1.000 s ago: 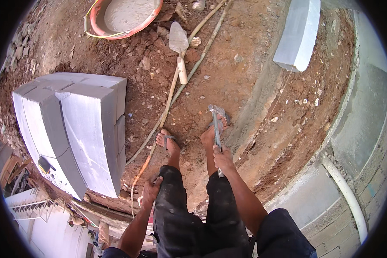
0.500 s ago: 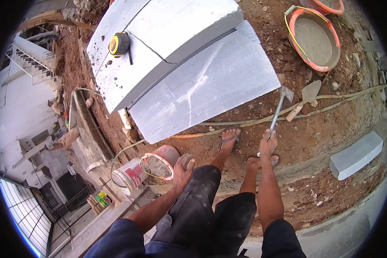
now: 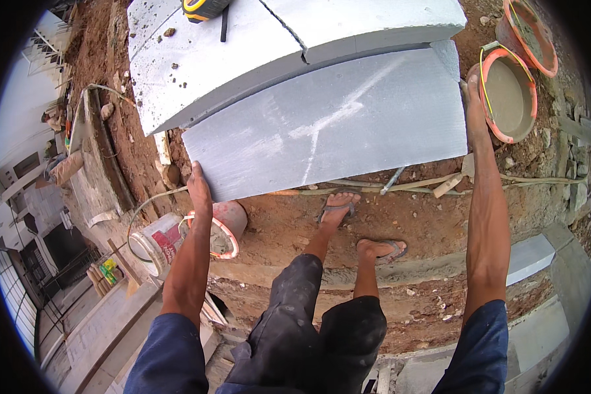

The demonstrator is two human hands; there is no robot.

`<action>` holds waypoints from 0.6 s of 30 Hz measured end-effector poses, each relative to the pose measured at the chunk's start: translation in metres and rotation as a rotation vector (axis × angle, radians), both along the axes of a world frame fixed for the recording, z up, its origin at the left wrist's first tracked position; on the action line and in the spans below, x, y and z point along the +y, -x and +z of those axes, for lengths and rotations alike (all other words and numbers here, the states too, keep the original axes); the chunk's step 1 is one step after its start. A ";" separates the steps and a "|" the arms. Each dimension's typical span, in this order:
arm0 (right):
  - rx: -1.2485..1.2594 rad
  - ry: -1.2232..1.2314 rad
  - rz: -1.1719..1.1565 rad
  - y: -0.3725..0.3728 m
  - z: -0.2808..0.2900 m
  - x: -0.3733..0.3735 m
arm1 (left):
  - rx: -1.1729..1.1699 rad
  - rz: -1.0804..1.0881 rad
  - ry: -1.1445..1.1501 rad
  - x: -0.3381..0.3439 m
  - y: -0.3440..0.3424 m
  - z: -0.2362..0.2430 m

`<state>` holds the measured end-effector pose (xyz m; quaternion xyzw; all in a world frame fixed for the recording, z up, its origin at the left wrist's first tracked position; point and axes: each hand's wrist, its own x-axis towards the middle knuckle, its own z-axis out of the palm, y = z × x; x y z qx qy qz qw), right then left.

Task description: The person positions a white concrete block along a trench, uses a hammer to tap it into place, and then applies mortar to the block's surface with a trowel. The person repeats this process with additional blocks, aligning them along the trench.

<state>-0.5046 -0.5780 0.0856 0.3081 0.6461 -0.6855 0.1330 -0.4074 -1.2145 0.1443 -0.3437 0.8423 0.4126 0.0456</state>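
Note:
A long light-grey lightweight concrete block (image 3: 348, 125) with white scuff marks lies in front of me, against a white-topped block (image 3: 256, 62). My left hand (image 3: 199, 184) grips its near left corner, the fingers up along the end. At the opposite end my right hand (image 3: 474, 98) presses on the right face, its fingers partly hidden. Both arms are stretched out. Below the block's near edge the metal handle of a hatchet (image 3: 393, 180) pokes out on the soil; its head is hidden. A trowel (image 3: 448, 186) lies beside my right forearm, partly covered by it.
Mortar-filled orange-rimmed buckets (image 3: 535, 105) stand at the far right. Near my left forearm are another bucket (image 3: 233, 220) and a white pail (image 3: 154, 253). A hose (image 3: 414, 186) crosses the soil. A yellow-black tape measure (image 3: 205, 8) sits on the white-topped block. A smaller block (image 3: 530, 258) lies right.
My right hand has let go of the hatchet, which now lies by the block. Both hands have reached forward onto the block's ends. The view has shifted, bringing the block closer.

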 end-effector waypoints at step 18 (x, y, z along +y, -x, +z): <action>-0.699 0.300 -0.043 -0.165 0.183 -0.036 | -0.653 -0.294 0.126 -0.056 -0.075 0.056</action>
